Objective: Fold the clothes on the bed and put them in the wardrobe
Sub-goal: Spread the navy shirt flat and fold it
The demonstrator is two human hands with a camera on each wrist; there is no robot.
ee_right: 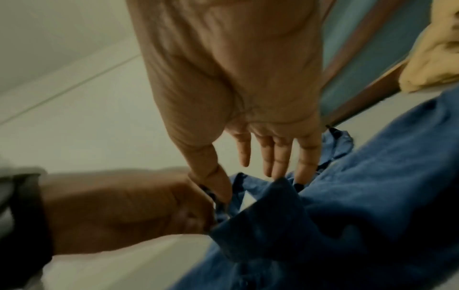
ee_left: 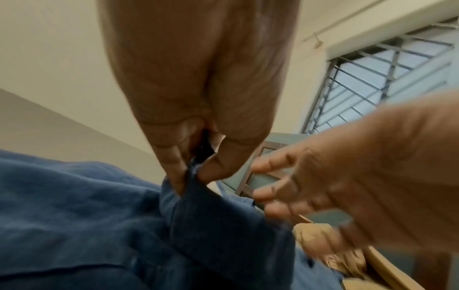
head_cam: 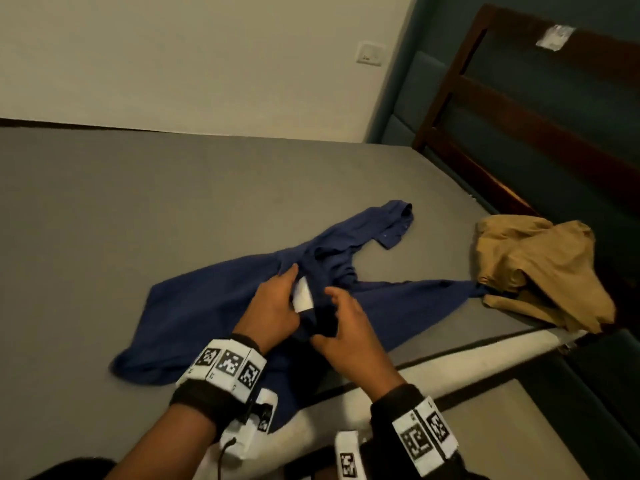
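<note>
A dark blue shirt [head_cam: 214, 306] lies rumpled on the grey bed [head_cam: 138, 202], one sleeve stretched toward the back and its near part hanging over the front edge. My left hand [head_cam: 277, 299] pinches a fold of it near the collar and a white label [head_cam: 304, 294]. The left wrist view shows that pinch [ee_left: 192, 170] between thumb and fingers on the blue cloth [ee_left: 87, 215]. My right hand [head_cam: 337, 318] is beside it, fingers straight [ee_right: 278, 157], tips touching the raised edge of the shirt [ee_right: 372, 196]. A crumpled tan garment [head_cam: 533, 268] sits at the right edge of the bed.
A dark wooden headboard [head_cam: 519, 116] stands along the bed's right side before a teal wall. The pale mattress side [head_cam: 450, 362] marks the near edge, with floor below. A wall switch [head_cam: 372, 54] is on the far wall. A barred window [ee_left: 385, 82] is up high.
</note>
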